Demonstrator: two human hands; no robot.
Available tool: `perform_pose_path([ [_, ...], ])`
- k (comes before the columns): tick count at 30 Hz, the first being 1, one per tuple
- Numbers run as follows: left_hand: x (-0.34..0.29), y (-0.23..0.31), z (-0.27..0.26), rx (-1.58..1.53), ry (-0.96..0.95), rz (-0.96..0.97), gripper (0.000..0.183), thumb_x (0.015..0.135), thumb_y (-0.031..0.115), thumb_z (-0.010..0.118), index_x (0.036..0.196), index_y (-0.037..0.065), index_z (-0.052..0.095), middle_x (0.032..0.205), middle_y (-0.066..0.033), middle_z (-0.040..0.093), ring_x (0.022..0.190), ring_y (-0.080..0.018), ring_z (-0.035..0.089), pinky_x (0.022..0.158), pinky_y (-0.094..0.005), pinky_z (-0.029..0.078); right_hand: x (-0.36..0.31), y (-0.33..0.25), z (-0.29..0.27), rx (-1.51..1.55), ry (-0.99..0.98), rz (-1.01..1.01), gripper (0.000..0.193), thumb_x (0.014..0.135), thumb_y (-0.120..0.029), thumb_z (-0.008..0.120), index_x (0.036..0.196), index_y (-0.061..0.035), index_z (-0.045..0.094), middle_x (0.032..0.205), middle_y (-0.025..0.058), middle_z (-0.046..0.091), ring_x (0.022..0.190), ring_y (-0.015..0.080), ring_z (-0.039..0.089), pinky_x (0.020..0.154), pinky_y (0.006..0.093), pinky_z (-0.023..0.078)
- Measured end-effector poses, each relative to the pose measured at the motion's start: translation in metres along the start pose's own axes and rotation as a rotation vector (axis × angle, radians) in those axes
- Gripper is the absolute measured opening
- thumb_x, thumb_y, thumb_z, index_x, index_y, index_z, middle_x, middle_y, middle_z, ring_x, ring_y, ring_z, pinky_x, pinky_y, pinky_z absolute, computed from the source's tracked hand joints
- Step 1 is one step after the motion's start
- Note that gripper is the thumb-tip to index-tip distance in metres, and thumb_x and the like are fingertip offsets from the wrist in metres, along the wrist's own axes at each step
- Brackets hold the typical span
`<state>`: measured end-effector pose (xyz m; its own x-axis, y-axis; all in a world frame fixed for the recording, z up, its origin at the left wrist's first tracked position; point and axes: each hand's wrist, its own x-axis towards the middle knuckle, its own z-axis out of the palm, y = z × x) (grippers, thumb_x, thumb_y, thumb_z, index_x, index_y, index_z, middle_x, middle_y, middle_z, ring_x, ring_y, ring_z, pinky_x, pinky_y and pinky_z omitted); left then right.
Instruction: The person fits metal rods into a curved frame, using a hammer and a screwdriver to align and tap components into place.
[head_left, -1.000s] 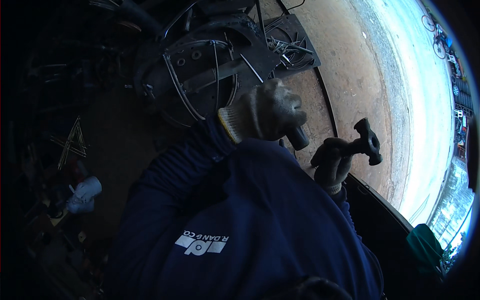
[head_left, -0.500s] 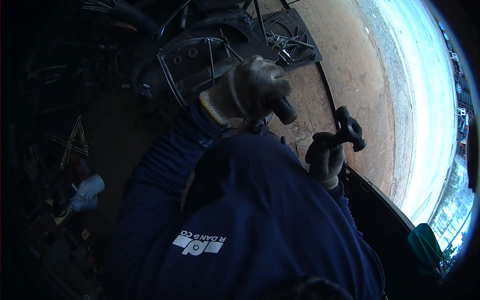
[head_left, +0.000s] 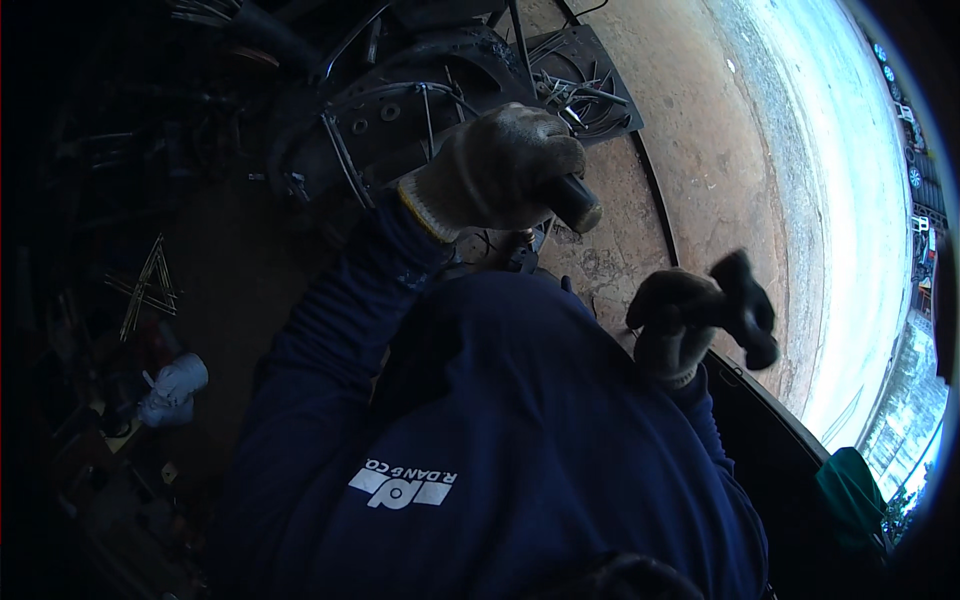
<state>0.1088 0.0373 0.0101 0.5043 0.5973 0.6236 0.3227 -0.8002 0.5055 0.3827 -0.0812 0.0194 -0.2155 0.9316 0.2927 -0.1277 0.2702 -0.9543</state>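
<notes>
My left hand [head_left: 500, 165], in a dirty knitted work glove with a yellow-edged cuff, is closed around a thick dark round bar [head_left: 577, 204]. The bar's blunt, worn end sticks out toward the lower right; its other end is hidden. To the right and lower, my right hand [head_left: 672, 325], also gloved, grips a hammer [head_left: 748, 310] by its handle. The dark hammer head points away to the right, apart from the bar and slightly blurred. Beyond my left hand stands a dark metal work surface [head_left: 400, 155] with bent rods [head_left: 347, 160] on it.
Two washers [head_left: 390, 112] lie on the dark metal. A plate [head_left: 620, 110] farther off carries loose rods and metal pieces. Thin rods [head_left: 150, 285] and a white object [head_left: 173, 390] are at the left. Green cloth [head_left: 848, 495] hangs at the lower right, near the dirt ground [head_left: 700, 150].
My right hand has swung the hammer outward, to the right and down, away from the bar. My left hand has shifted only slightly upward and tilts the bar a little.
</notes>
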Motion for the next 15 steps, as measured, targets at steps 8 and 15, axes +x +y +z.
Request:
perform_pose_path([
  [8, 0.007, -0.005, 0.005, -0.025, 0.048, 0.035, 0.023, 0.082, 0.024, 0.078, 0.092, 0.009, 0.063, 0.076, -0.0097, 0.064, 0.068, -0.0324, 0.066, 0.064, -0.0458, 0.053, -0.014, 0.017, 0.001, -0.646, -0.078, 0.130, 0.026, 0.103, -0.027, 0.059, 0.106, -0.0015, 0.059, 0.081, 0.0088, 0.061, 0.063, 0.0164, 0.058, 0.056, 0.0263, 0.047],
  [15, 0.005, -0.008, 0.001, 0.001, 0.029, 0.015, 0.027, 0.083, 0.030, 0.080, 0.088, 0.008, 0.063, 0.071, -0.0096, 0.061, 0.067, -0.0321, 0.067, 0.061, -0.0439, 0.054, 0.019, -0.025, 0.003, -0.079, 0.053, -0.078, 0.051, 0.103, -0.050, 0.059, 0.087, -0.0016, 0.063, 0.064, 0.0037, 0.055, 0.047, 0.0155, 0.052, 0.046, 0.0270, 0.043],
])
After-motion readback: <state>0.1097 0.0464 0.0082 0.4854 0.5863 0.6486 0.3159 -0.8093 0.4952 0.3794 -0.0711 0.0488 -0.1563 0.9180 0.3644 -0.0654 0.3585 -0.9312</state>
